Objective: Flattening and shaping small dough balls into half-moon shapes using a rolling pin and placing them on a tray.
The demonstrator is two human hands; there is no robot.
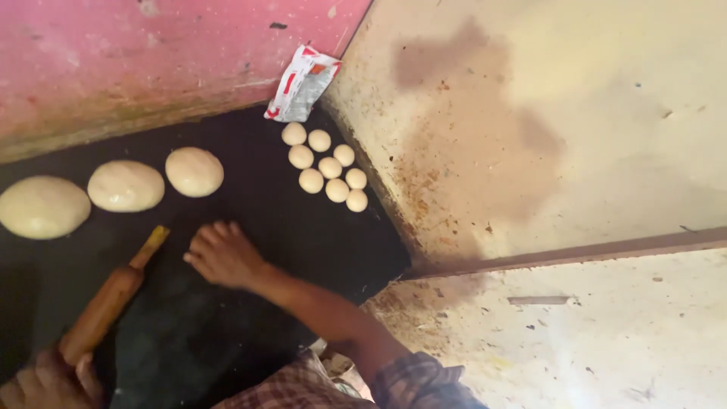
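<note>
My left hand (47, 381) at the bottom left corner grips the near end of a wooden rolling pin (106, 301), which lies slanted on the black work surface (303, 235). My right hand (223, 254) rests palm down on that surface, fingers bent and a little apart, with nothing seen in it. Its forearm comes from a plaid sleeve (409, 382). Just beyond the hands lie three flattened dough discs (125, 185) in a row. Several small dough balls (327, 167) sit in a cluster farther right.
A crumpled red and white packet (301, 83) lies at the far corner of the black surface. A pink wall (151, 53) runs behind it. A stained cream wall (545, 113) with a brown ledge (606, 248) stands at the right.
</note>
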